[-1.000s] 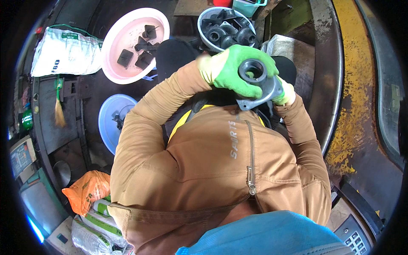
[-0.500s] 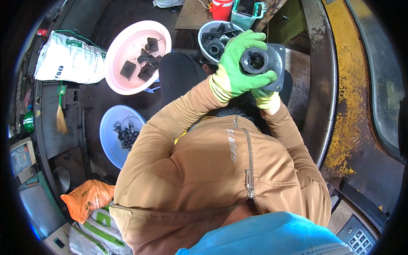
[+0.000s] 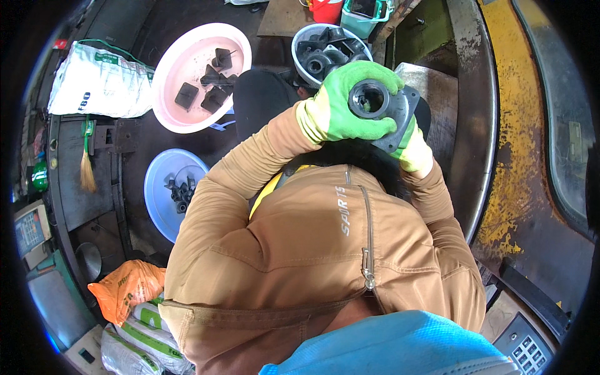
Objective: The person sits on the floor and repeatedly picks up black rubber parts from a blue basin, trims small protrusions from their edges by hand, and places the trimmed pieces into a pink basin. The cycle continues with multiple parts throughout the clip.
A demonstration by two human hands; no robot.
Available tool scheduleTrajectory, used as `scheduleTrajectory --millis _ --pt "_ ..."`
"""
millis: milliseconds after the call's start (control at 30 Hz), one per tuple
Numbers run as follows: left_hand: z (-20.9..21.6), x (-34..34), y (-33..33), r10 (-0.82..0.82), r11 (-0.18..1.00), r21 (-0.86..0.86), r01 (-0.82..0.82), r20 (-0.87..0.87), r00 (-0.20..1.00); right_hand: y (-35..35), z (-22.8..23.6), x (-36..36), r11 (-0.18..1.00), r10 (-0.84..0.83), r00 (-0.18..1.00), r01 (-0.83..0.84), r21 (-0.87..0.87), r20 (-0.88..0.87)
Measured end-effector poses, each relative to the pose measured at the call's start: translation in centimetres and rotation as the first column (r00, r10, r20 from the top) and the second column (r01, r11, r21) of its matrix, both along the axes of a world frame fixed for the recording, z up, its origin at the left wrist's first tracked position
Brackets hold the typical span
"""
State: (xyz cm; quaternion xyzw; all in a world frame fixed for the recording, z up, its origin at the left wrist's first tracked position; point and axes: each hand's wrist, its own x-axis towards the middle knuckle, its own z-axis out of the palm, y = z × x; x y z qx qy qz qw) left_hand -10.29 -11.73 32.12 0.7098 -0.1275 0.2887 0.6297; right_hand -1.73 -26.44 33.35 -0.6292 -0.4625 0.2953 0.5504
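Note:
Out in front of my chest, both gloved hands hold a black flanged part with a square plate (image 3: 405,107) and a round, hollow collar. My left hand (image 3: 337,103), in a green and yellow glove, wraps round the collar, fingers over its top and thumb below. My right hand (image 3: 414,150), gloved alike, grips the plate from its lower right side; most of its fingers are hidden behind the plate. The collar's opening faces up toward me. Just beyond the left hand stands a light blue basin (image 3: 296,45) filled with similar black parts.
A pink basin (image 3: 164,94) with several black square-plated pieces stands at the far left. Nearer is a blue basin (image 3: 156,209) with small black pieces. White sack (image 3: 100,81), orange bag (image 3: 128,287) and red bucket (image 3: 326,11) lie around; a worn yellow machine panel (image 3: 515,156) rises at right.
Both hands have brought the black flanged part slightly lower and closer to me. The part has turned so its plate sits tilted, and the left fingers now lie over the collar's top.

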Motion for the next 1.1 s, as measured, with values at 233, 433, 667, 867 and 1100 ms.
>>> scheduleTrajectory --millis 233,433,667,867,1100 --pt "-0.1 -0.1 0.6 -0.244 0.969 0.026 0.247 -0.099 0.965 -1.9 -2.7 1.9 0.976 0.189 0.958 -0.207 -0.061 -0.216" --pt "-0.9 0.7 0.8 -0.489 0.862 0.093 0.498 -0.101 0.866 -2.6 -7.4 2.3 0.941 0.301 0.816 -0.338 0.015 -0.494" --pt "1.1 1.6 3.2 -0.568 0.784 0.204 0.586 -0.147 0.81 -0.3 -6.2 1.5 0.972 0.21 0.975 -0.216 0.088 0.076" --pt "1.0 1.4 0.4 0.128 0.966 -0.191 -0.173 -0.227 0.965 2.1 -2.6 2.5 0.964 -0.069 0.927 -0.033 0.265 0.367" --pt "-0.3 1.1 0.4 0.226 0.961 0.132 -0.242 0.126 0.966 2.4 -3.7 -0.6 0.911 -0.247 0.968 0.244 0.333 -0.035"
